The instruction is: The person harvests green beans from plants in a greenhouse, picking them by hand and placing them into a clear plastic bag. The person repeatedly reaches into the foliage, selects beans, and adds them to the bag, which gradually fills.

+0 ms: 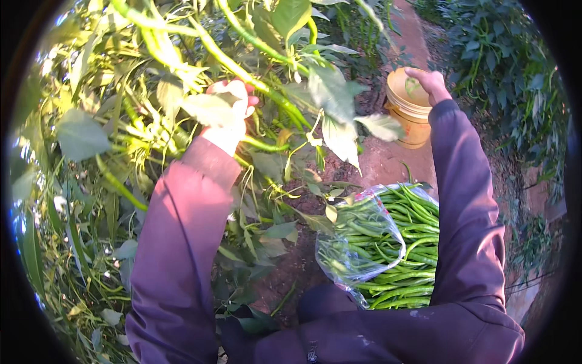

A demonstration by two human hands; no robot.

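Note:
Among the leaves of a tall pepper plant, my left hand [232,107] reaches up, partly covered by a sunlit leaf; whether its fingers hold something is hidden. Long green chili peppers [254,82] hang around and above it. My right hand [431,84] is stretched out at the rim of a yellowish plastic bucket [411,129], the thumb pointing left; what its fingers do is not clear. A small green leaf-like piece shows inside the bucket near the thumb. Below, a clear plastic bag [359,241] lies open, full of picked green chili peppers [418,245].
Dense pepper plants [495,59] line the right side, and more foliage fills the left. A reddish dirt path [386,166] runs between the rows, with the bucket and the bag on it. A loose chili lies on the ground [284,298] near my legs.

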